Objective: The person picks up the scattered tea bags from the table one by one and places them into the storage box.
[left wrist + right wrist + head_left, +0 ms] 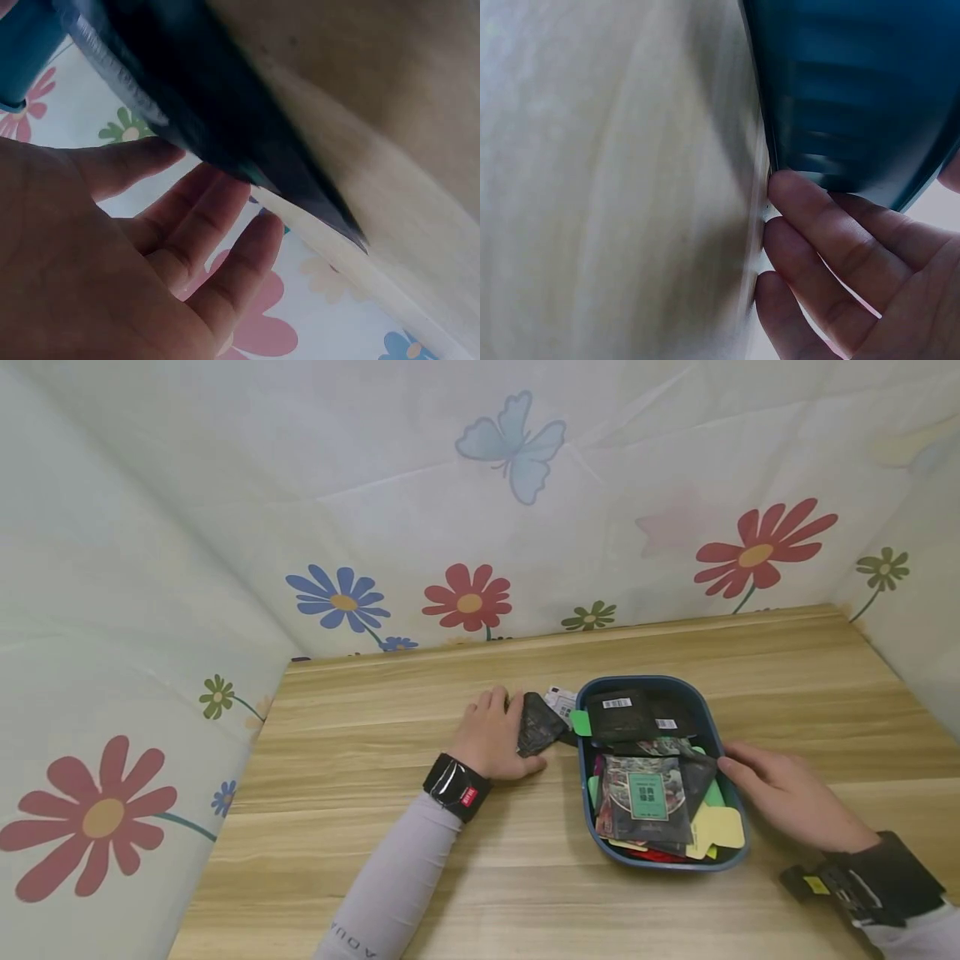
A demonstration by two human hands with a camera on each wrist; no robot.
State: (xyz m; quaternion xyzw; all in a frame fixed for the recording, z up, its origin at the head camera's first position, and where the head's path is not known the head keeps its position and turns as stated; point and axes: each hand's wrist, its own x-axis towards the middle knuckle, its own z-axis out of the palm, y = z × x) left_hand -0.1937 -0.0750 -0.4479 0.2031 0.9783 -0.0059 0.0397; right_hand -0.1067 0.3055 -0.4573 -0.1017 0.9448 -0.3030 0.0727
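In the head view my left hand (492, 735) rests on the table, its index finger at the edge of a black sachet (542, 725). Seen from the left wrist, the fingers are fairly straight, with fingertips (238, 191) against a dark packet (202, 82). To the right stands a blue rounded box (588, 814) filled with sachets; a patterned sachet with a green label (648, 797) lies on top. My right hand (795, 797) touches the box's right side. In the right wrist view its extended fingers (840, 232) lie against the outer wall (855, 90) near the base.
Black sachets with white barcode labels (618, 714) fill the back of the box. A green tab (580, 722) sticks out over its left rim. Yellow tags (716, 827) lie at its front right. A white printed packet (559, 703) lies behind the black sachet. A flowered sheet (405, 493) hangs behind the wooden table (337, 718).
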